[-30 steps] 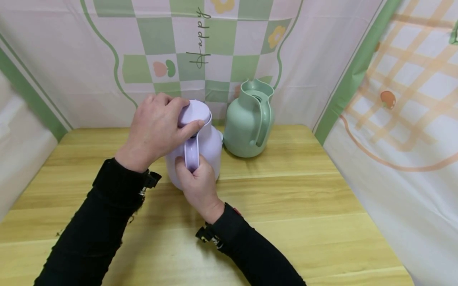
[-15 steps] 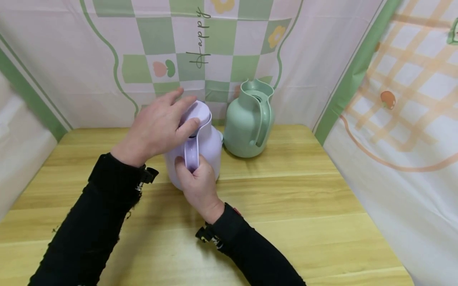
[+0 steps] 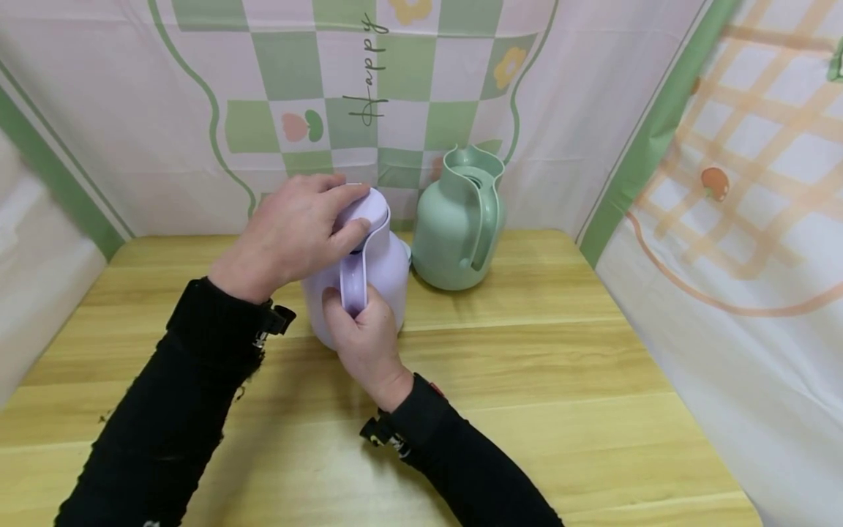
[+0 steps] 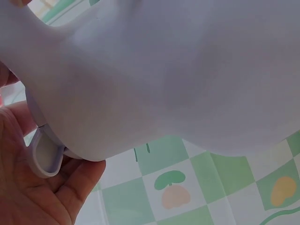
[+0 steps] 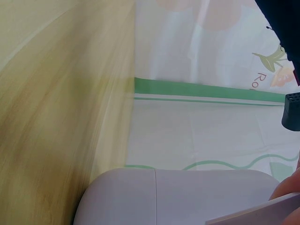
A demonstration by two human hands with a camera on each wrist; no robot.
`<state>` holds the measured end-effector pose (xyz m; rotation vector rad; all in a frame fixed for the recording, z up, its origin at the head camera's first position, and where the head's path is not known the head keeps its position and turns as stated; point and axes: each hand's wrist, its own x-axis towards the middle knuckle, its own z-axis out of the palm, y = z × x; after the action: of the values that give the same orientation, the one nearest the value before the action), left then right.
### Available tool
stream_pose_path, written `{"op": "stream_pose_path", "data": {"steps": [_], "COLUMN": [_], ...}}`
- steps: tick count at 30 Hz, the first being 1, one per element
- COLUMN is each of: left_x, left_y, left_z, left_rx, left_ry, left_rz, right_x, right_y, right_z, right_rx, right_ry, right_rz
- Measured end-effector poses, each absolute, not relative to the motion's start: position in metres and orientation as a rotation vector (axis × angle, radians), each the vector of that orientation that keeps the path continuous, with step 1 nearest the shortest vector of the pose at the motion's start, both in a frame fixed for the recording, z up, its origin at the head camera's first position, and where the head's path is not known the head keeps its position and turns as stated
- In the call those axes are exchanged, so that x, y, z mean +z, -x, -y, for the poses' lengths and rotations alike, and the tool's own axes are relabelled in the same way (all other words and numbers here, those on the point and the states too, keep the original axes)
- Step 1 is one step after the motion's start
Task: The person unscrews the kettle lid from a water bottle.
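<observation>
A lilac thermos jug (image 3: 388, 278) stands upright on the table. My left hand (image 3: 283, 234) lies over its round lid (image 3: 367, 208), thumb on the near edge and fingers curved round the far side, gripping it. In the left wrist view, fingers (image 4: 82, 185) curl by the lid beside a small looped tab (image 4: 46, 157); the jug body (image 4: 164, 89) fills much of that view. My right hand (image 3: 369, 348) grips the jug's handle (image 3: 353, 282), its thumb on the left side. At the right wrist view's lower edge, the jug (image 5: 140, 197) and fingers (image 5: 288, 185) show partly.
A green thermos jug (image 3: 454, 234) stands just behind and right of the lilac one, its handle facing forward. A pale rim (image 3: 407, 252) peeks out between them. The wooden table (image 3: 527, 395) meets a printed cloth wall (image 3: 408, 73) at the back.
My left hand's fingers lift and spread off the lid half a second ago, then settle back round it now. The right hand and the jug stay put.
</observation>
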<state>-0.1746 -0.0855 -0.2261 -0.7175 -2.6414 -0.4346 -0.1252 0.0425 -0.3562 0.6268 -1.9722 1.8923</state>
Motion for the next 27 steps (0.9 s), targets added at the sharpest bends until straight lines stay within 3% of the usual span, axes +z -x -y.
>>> {"op": "stream_pose_path", "data": {"steps": [27], "left_x": [-0.229], "left_y": [0.1718], "left_z": [0.0765], "left_rx": [-0.289], "left_ry": [0.574], "left_rz": [2.577], "right_x": [-0.356], "right_y": [0.1263], "right_z": [-0.0433], "right_rx": [1.929], "right_ry": [-0.688], "right_rz": [1.96]}}
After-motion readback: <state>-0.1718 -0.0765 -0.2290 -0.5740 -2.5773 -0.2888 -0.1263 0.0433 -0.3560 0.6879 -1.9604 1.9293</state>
